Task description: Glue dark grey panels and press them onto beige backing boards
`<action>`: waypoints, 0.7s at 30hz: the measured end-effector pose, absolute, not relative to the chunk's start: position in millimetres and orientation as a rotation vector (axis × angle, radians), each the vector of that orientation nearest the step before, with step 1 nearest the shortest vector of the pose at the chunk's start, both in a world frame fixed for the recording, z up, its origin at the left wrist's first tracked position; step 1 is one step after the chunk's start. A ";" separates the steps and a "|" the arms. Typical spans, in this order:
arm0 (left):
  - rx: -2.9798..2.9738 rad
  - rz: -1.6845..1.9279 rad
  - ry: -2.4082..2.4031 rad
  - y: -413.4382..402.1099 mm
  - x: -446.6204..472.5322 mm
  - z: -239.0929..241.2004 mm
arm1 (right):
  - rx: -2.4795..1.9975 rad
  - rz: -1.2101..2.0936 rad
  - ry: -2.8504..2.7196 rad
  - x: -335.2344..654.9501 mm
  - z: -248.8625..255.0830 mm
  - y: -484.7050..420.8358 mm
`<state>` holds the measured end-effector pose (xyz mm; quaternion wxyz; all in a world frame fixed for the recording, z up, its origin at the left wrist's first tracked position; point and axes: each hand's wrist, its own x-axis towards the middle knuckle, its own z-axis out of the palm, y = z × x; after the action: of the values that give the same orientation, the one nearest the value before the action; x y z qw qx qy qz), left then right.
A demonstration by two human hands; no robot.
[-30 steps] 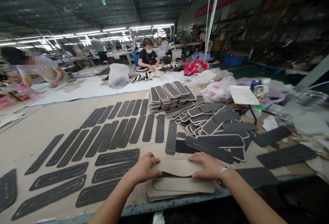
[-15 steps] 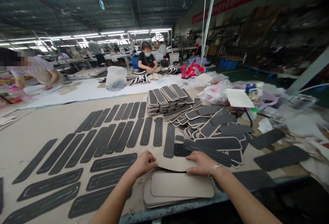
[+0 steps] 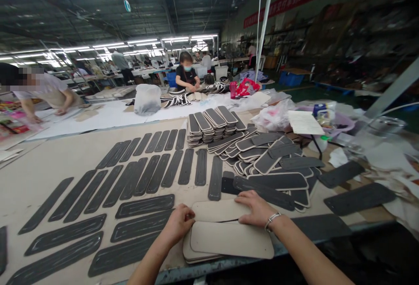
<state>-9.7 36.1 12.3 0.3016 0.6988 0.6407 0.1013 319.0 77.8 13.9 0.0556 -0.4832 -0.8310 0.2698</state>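
A beige rounded strip panel [image 3: 218,211] lies between my two hands, nearly flat over the far side of a small stack of like panels. My left hand [image 3: 179,224] has its fingers curled at the panel's left end. At the right end my right hand [image 3: 257,208] grips it, thumb at the near edge and fingers at the far edge. The top beige panel of the stack [image 3: 231,240] rests just nearer to me, by the table edge. Beyond my hands a dark grey strip [image 3: 215,179] lies on the table, with a black piece [image 3: 228,185] beside it.
Rows of dark grey strips with shiny marks [image 3: 139,206] cover the left. A heap of beige-edged grey pieces [image 3: 278,158] and neat stacks [image 3: 212,121] stand ahead. Plastic bags [image 3: 275,115] are at the right. Two people [image 3: 186,75] work across the table.
The beige panel has come down flatter and a little nearer to me; its earlier bend is gone. My left hand has moved slightly towards me and left.
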 end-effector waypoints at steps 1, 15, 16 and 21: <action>1.880 0.274 1.713 33.5 -8.1 15.1 | -1.481 0.805 -2.514 318.5 13.2 77.8; 2.162 -0.142 1.518 -18.7 36.6 31.4 | -1.673 0.795 -2.508 322.5 34.7 -9.2; 2.152 -0.146 1.524 -19.5 36.0 31.0 | -1.705 0.794 -2.511 320.8 31.0 -11.8; 2.126 -0.144 1.538 -24.7 29.7 29.3 | -1.699 0.793 -2.514 312.9 20.2 -7.6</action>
<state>29.7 -24.7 29.3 0.2541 0.7825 0.5659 -0.0529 312.9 -7.6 20.2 0.0027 -0.5417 -0.8016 0.2530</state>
